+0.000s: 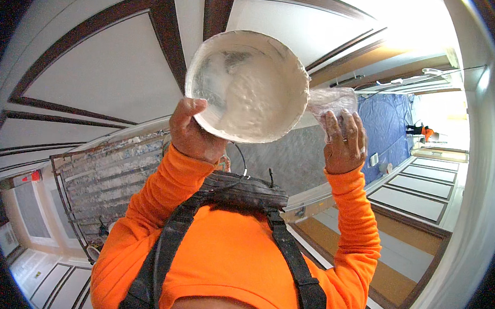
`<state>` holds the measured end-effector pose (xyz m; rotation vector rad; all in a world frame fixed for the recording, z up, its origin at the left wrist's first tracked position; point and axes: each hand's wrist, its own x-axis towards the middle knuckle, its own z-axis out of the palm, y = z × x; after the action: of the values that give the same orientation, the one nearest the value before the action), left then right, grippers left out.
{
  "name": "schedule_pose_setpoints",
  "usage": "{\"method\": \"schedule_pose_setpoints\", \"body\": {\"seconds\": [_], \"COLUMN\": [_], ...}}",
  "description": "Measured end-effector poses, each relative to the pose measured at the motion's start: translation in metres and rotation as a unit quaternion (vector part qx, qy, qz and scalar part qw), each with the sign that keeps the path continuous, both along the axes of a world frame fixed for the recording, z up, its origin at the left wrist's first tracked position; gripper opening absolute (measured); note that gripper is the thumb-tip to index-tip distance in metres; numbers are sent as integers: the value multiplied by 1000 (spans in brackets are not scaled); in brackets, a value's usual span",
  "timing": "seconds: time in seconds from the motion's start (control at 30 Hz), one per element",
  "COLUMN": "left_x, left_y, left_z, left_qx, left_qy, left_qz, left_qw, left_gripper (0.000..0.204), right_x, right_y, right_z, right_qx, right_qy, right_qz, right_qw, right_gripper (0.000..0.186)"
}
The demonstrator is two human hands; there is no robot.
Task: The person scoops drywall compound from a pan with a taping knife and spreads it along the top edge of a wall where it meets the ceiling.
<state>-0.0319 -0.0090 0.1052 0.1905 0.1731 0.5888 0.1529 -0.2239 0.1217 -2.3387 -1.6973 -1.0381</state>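
My left hand (pixel 195 130) grips the rim of a round tub (pixel 303 82), its thumb over the edge and its fingers underneath. Off-white wet compound (pixel 256 99) lies in the tub, smeared up its walls, with a thinner greyish patch on the left. Just right of the tub, my right hand (pixel 345 140) is closed on a whitish, dusty, wrinkled flat piece (pixel 333 98), possibly a rag or plastic. Its fingers lie over the near edge, and part of the piece is hidden behind the tub.
Dark-framed white wall panels (pixel 107 63) run along the far left. Below lie a grey floor covering (pixel 283 162) and a blue tarp (pixel 389 125). A platform with worn, spattered slats (pixel 112 175) stands at left. Another person in orange (pixel 426 132) is far off at right.
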Motion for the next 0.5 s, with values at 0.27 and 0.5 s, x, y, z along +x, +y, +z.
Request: {"method": "schedule_pose_setpoints", "body": {"seconds": [0.27,0.5], "left_x": [3,12], "left_y": [7,4], "left_z": [10,0], "left_qx": [1,-32], "left_qy": [-1,-20], "left_qz": [-9,-54], "left_qw": [1000,998], "left_gripper": [63,62], "right_x": [57,27], "right_y": [-29,14], "right_z": [26,51], "right_qx": [243,235], "right_qy": [543,845], "right_qz": [138,162], "right_qw": [792,453], "right_gripper": [34,40]}}
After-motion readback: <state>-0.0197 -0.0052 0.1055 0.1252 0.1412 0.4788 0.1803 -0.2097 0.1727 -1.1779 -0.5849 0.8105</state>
